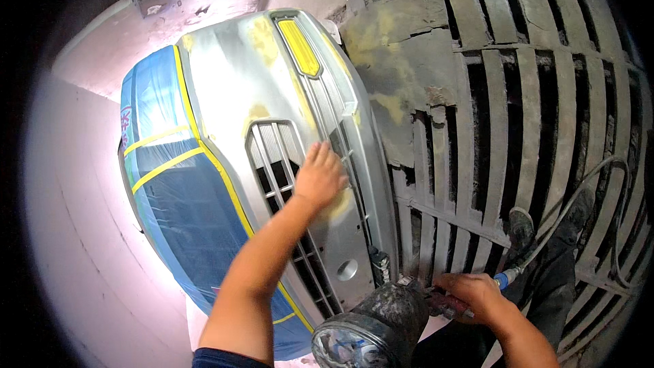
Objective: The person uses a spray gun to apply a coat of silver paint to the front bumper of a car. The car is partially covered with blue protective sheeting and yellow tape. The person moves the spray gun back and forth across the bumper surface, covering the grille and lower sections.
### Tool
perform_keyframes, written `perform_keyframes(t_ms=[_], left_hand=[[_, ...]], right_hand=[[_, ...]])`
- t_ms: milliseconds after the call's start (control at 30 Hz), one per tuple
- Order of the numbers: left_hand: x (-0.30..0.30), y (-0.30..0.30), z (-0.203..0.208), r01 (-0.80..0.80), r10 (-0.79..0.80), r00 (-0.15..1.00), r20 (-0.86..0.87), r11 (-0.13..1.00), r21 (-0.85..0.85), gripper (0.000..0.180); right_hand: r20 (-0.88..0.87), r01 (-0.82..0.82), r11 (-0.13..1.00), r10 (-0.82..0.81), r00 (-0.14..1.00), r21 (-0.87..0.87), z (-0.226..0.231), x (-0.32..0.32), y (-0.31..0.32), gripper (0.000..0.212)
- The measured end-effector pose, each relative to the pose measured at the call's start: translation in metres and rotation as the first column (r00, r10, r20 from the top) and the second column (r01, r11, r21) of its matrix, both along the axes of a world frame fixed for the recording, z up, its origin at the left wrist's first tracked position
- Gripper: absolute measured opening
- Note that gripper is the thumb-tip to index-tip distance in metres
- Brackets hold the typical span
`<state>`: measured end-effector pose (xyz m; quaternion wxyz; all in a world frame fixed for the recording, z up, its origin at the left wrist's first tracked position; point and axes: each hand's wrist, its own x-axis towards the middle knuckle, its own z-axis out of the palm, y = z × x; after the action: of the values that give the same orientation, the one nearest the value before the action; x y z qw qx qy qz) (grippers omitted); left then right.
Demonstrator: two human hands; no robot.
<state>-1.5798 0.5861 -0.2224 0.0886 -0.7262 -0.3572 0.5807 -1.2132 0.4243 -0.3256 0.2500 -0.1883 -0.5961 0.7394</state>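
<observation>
In front of me is the silver-grey front bumper [225, 75] of a car, with yellowish patches and a slatted grille [272, 153]. My left hand [320, 177] reaches over the bumper beside the grille, its fingers stretched out and close together. It appears to rest on the surface, though the contact is partly hidden. At the lower edge my right hand [473, 296] is wrapped round the handle of a spray gun. The gun's large, paint-stained dark cup [354, 337] sits to the left of that hand. A blue hose coupling [504, 279] joins the gun below it.
Blue masking film [197, 211] edged with yellow tape [228, 194] covers the car on the left. A grey air hose [586, 177] loops over the slatted floor [531, 109] on the right, near my shoe [521, 225]. A pale wall [82, 191] stands at the left.
</observation>
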Motion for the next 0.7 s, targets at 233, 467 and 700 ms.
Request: perform_keyframes(t_ms=[233,467,700], left_hand=[[0.003,0.048,0.02,-0.088,0.103,0.993,0.051,0.968,-0.235,0.038],[-0.01,0.104,0.105,0.017,-0.038,0.999,0.029,0.843,0.538,0.06],[-0.009,-0.001,0.115,-0.253,0.065,0.958,0.278,0.645,0.721,0.056]], right_hand=[[0.003,0.0,0.999,0.0,1.0,0.038,-0.002,-0.002,-0.005,0.074],[-0.035,0.052,0.996,-0.05,0.998,0.069,0.013,-0.008,0.002,0.059],[-0.05,0.052,0.992,-0.047,0.998,0.111,0.03,-0.015,0.005,0.066]])
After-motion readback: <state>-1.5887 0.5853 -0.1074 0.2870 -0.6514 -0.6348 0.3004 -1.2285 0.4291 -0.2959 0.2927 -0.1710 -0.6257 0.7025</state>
